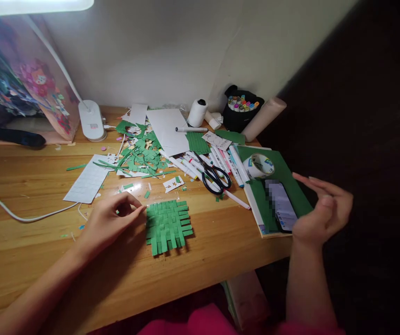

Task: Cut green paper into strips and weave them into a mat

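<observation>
A woven green paper mat (168, 225) lies flat on the worktop (220, 251), near its front edge. At its upper left corner I see the left hand (111, 217), thumb and forefinger tips brought together; I can't tell whether that grip is clamped on the paper. Just beyond lie black-handled scissors (212, 169), among loose markers (237, 165), with green paper scraps (147, 160) to their left. Over to the right, a phone (283, 207) and a tape roll (252, 168) rest on a green pad (287, 170). The right hand (322, 218) hovers beside the phone, thumb and fingers apart.
</observation>
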A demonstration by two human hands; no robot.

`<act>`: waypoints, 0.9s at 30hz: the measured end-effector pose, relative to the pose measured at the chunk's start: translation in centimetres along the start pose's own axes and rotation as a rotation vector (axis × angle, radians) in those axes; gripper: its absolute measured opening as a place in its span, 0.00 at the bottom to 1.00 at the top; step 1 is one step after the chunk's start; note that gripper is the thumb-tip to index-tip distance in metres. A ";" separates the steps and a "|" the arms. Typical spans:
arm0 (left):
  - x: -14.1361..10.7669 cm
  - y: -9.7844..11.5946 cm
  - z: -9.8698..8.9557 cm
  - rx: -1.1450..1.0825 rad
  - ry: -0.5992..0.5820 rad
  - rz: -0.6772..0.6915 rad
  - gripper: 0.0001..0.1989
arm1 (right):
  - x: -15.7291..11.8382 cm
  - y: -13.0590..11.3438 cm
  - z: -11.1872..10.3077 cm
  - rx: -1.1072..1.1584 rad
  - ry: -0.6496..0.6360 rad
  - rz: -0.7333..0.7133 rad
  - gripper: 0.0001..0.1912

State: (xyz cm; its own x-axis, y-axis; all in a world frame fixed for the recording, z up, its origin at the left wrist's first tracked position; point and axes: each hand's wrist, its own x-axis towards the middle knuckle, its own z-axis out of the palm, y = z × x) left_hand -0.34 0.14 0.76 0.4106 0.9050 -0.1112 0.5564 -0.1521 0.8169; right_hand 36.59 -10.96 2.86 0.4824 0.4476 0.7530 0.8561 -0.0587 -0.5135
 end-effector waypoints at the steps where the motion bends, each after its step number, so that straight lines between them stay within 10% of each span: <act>1: 0.0 0.0 -0.2 0.001 0.030 -0.012 0.14 | 0.4 -1.3 0.6 0.100 0.027 -0.049 0.16; 11: 0.7 -0.7 -0.8 -0.153 0.212 -0.027 0.20 | -1.7 -9.9 6.8 0.526 -0.811 -0.650 0.09; 20: 0.7 -1.6 -0.7 0.096 0.216 0.064 0.15 | -6.4 -11.3 8.5 0.553 -1.395 -0.454 0.06; 27: -0.6 0.2 0.7 0.237 -0.338 0.379 0.18 | -7.5 -12.0 9.0 0.495 -1.405 -0.481 0.08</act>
State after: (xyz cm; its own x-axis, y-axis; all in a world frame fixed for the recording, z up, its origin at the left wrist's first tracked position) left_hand 0.01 -0.69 0.58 0.8006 0.5977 -0.0422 0.4560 -0.5621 0.6900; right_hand 20.99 -5.57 -0.34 -0.6028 0.7962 0.0521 0.5930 0.4907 -0.6383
